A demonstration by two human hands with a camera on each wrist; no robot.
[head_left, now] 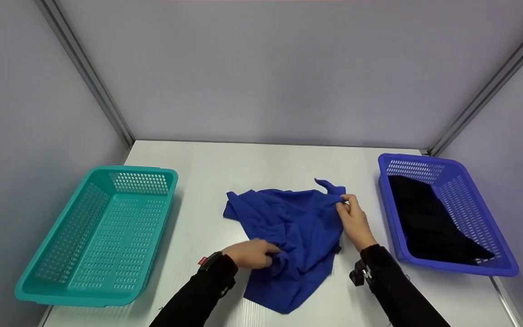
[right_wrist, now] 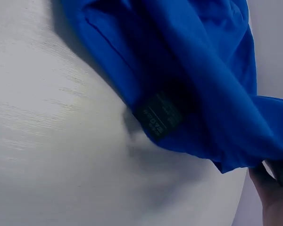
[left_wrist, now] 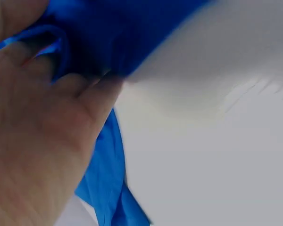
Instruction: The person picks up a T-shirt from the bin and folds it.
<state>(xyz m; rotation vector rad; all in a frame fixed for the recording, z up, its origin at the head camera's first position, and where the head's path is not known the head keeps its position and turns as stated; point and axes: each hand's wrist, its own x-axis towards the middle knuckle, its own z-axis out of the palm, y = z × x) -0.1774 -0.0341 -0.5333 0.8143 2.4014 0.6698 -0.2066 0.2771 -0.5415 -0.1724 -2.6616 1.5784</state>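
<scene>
A crumpled blue garment [head_left: 295, 227] lies bunched in the middle of the white table. My right hand [head_left: 354, 221] pinches its upper right edge between thumb and fingers, and a small end of fabric sticks up beyond them. Lower on the left side, my left hand [head_left: 250, 253] grips a fold. The left wrist view has the fingers [left_wrist: 73, 84] curled into the fabric, their tips hidden by it. A dark label [right_wrist: 159, 115] with pale print shows inside the garment in the right wrist view, where part of the right hand [right_wrist: 276, 188] holds the hem.
To the left stands a teal perforated basket [head_left: 170, 213] with nothing in it. At the right a blue-purple basket [head_left: 484, 204] holds folded black cloth [head_left: 429, 222]. Grey panels [head_left: 284, 72] wall in the white table [head_left: 207, 168] at the back and sides.
</scene>
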